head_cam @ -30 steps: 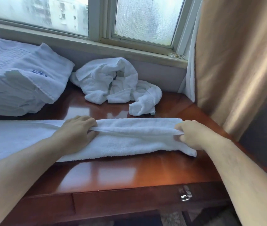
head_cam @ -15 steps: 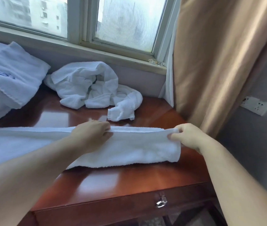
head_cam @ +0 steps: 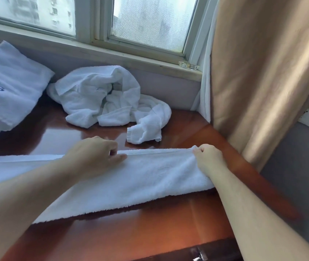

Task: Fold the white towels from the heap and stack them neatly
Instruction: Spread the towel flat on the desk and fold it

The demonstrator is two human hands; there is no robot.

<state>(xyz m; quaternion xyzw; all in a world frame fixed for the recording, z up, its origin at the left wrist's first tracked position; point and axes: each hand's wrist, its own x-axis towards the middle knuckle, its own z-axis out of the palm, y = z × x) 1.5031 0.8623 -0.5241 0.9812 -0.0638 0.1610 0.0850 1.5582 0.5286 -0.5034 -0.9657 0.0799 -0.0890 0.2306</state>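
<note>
White towel point(head_cam: 131, 178) lies on desk point(head_cam: 131, 232), long axis left-right. Your right hand point(head_cam: 208, 159): fingers clamped on far right corner. Your left hand point(head_cam: 93, 153): apparently pinching far edge mid-length. For leftward fold, right hand is nearer the free end.

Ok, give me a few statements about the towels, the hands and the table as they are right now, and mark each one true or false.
1. The left hand and the right hand both grip the far edge of the towel spread across the table. True.
2. The heap of crumpled towels lies beyond the hands, below the window. True.
3. The folded stack sits at the right end of the table. False: it is at the left end.
4. The curtain is drawn across both panes. False: it hangs at the right and the panes are uncovered.
</note>
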